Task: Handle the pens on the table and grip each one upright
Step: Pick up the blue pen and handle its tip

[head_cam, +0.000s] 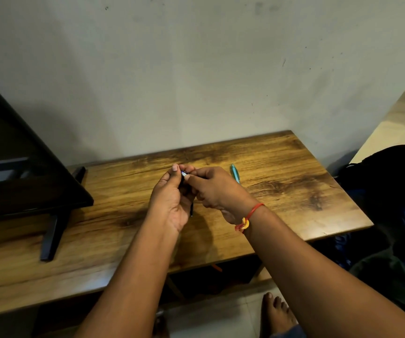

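Left hand [169, 198] and right hand [218, 191] both curl their fingers [175, 168] round a dark pen [191, 210], roughly upright above the surface [294, 179]; a teal pen [235, 173] lies just right.

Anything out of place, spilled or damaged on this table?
Nothing stands out. Both the left hand and right hand hold the dark pen tip down above the table; the teal pen lies flat behind the right hand. The table's dark patches look like wood grain.
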